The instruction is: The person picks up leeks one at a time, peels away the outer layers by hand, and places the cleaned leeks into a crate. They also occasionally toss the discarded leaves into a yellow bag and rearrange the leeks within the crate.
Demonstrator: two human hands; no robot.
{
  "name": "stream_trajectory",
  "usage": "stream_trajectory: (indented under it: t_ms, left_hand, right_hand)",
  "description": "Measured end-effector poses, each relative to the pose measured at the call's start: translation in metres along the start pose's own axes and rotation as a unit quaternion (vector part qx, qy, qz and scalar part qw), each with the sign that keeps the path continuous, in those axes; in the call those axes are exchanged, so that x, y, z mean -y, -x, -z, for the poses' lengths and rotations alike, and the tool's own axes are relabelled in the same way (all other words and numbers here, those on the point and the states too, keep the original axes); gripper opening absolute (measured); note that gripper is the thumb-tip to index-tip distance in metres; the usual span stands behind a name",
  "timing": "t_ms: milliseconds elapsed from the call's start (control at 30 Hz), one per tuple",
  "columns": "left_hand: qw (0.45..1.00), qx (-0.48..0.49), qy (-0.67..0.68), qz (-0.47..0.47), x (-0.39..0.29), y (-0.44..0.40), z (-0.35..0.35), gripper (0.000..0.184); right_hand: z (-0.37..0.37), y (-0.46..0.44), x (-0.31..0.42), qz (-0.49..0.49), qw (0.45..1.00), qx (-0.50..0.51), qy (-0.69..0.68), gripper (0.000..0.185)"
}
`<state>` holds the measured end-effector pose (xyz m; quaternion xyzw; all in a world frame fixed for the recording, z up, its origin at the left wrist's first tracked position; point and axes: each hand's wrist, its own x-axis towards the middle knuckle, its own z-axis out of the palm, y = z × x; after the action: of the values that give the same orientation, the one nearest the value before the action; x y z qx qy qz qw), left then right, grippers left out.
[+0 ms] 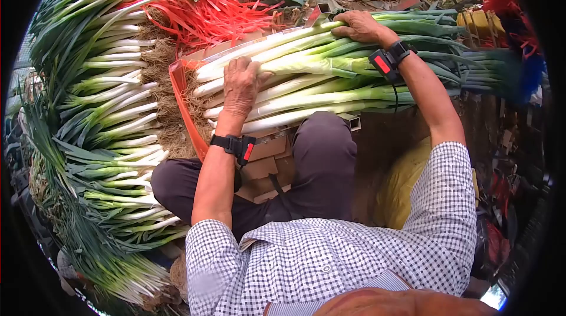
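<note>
Head view, from the left: a long row of loose leeks (121,121) lies with green leaves outward and root ends toward the middle. Beyond their upper end spreads a heap of red ribbons (215,18), and an orange-red strip (184,109) stands upright beside the roots. Next comes the left hand (240,83), its bent fingers laid over the white stalks of the leek bundle (318,68); whether they grip, I cannot tell. That bundle lies lengthwise on a metal frame (354,122) in front of the person's knees (324,145), white ends left, leaves right. Farther right, the right hand (361,27) rests on the bundle's far edge, fingers curved over the green part, their tips and closure unclear. Below the right arm sits a yellow sack (404,183).
</note>
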<state>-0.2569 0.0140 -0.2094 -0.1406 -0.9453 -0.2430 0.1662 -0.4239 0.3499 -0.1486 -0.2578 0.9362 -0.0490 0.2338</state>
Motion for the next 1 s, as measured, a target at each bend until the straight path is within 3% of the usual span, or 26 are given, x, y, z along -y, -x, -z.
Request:
stream_trajectory:
  t_ms: [100, 233, 433, 833, 1000]
  left_hand:
    - [1.0, 0.015, 0.007, 0.019, -0.011, 0.009, 0.003, 0.034]
    - [0.999, -0.033, -0.001, 0.032, -0.03, 0.035, 0.004, 0.041]
    - [0.998, -0.036, -0.011, 0.049, -0.039, 0.045, 0.006, 0.038]
    - [0.987, 0.011, 0.085, 0.139, -0.02, 0.038, -0.008, 0.03]
    - [0.987, -0.081, 0.077, 0.118, -0.025, 0.034, 0.001, 0.039]
  right_hand:
    - [0.0, 0.002, 0.001, 0.004, 1.0, -0.007, -0.006, 0.052]
    - [-0.001, 0.008, 0.005, 0.024, 0.998, -0.058, 0.022, 0.05]
    - [-0.004, 0.006, 0.007, 0.005, 0.997, -0.046, 0.057, 0.065]
    - [-0.001, 0.01, 0.015, -0.018, 0.997, -0.054, 0.051, 0.061]
    - [-0.019, 0.015, 0.01, 0.041, 0.982, -0.176, 0.054, 0.054]
